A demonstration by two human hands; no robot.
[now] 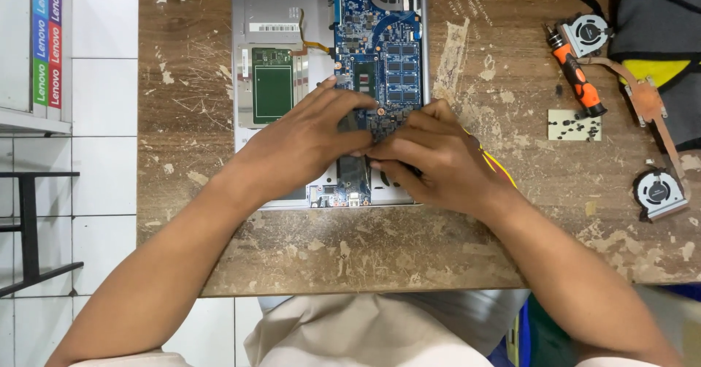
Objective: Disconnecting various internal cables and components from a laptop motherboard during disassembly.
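An opened laptop chassis [255,16] lies on the worn wooden table [350,250], its blue motherboard [383,38] exposed on the right side. My left hand [299,140] and my right hand [431,155] meet over the lower part of the motherboard, fingertips pressed together on a small dark part there. What the fingers pinch is hidden beneath them. A green board [272,82] sits to the left of my left hand.
An orange-handled screwdriver [577,78] lies at the right beside a small card with loose screws [575,126]. Two cooling fans [661,192] joined by a copper heat pipe [646,97] sit near a grey bag [657,16]. White tiled floor lies left of the table.
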